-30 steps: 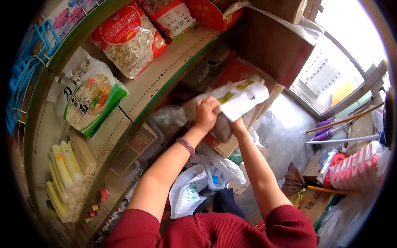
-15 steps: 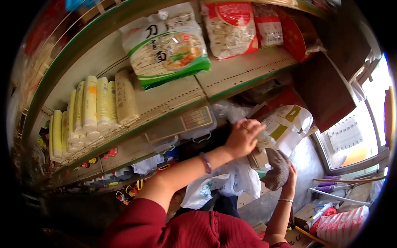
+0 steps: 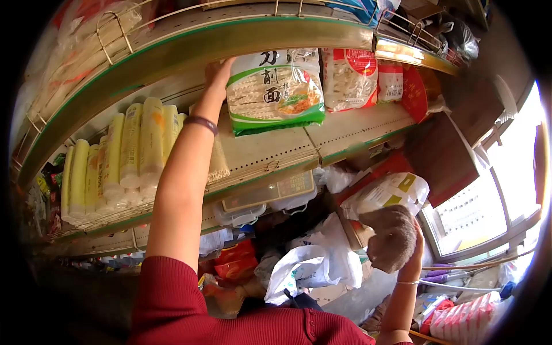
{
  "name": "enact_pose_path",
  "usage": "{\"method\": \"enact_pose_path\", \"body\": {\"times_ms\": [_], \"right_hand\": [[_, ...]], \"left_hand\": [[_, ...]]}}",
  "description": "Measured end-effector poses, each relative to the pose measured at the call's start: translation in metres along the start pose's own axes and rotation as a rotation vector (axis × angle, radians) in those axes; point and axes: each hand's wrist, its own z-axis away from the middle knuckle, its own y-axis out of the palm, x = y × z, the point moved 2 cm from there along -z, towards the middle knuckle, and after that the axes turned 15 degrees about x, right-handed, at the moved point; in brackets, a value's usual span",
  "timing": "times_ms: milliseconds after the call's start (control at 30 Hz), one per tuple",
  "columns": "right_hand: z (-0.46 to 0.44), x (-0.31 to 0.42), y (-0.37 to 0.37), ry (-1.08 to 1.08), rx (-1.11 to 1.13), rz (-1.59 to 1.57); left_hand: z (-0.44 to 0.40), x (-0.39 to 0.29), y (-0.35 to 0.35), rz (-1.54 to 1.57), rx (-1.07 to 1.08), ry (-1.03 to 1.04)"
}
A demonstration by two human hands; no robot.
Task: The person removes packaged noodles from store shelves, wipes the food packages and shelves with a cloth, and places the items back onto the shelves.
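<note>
My left hand (image 3: 218,76) reaches onto the shelf, at the upper left edge of a green-and-white noodle bag (image 3: 276,95). Its fingers are mostly hidden by the shelf lip above and the bag, so their grip does not show. Down on the right, my right hand (image 3: 415,250) grips a bunched grey-brown cloth (image 3: 392,238). Left of my forearm stand yellow-wrapped noodle rolls (image 3: 129,152). A red-and-white bag (image 3: 352,77) is just right of the noodle bag.
Above runs another shelf with a metal edge (image 3: 230,43) and wire rails. Below are lidded plastic boxes (image 3: 264,198), a white plastic bag (image 3: 316,267) and a white-and-green package (image 3: 391,192). A red-striped bundle (image 3: 466,316) lies at lower right, near a glass door (image 3: 471,213).
My left hand has moved up and left, from near the white-and-green package to the noodle bag. The right hand still holds the cloth. The view has shifted.
</note>
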Motion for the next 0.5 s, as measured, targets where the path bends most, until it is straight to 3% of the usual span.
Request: {"method": "enact_pose_path", "body": {"times_ms": [133,233,300,367,500], "right_hand": [[-0.06,0.003,0.064,0.063,0.178,-0.003],[-0.119,0.002,0.108,0.074,0.304,0.086],[-0.156,0.005,0.151,0.115,0.323,0.121],[-0.182,0.003,0.192,-0.076,0.419,0.247],[-0.192,0.0,0.263,-0.432,0.53,0.356]], "left_hand": [[-0.034,0.025,-0.002,0.362,0.158,-0.092],[-0.048,0.047,-0.017,0.188,0.183,0.064],[-0.032,0.023,-0.02,0.142,0.237,-0.054],[-0.005,-0.01,-0.022,0.099,0.289,-0.175],[0.034,-0.034,-0.024,0.161,0.429,0.031]]}}
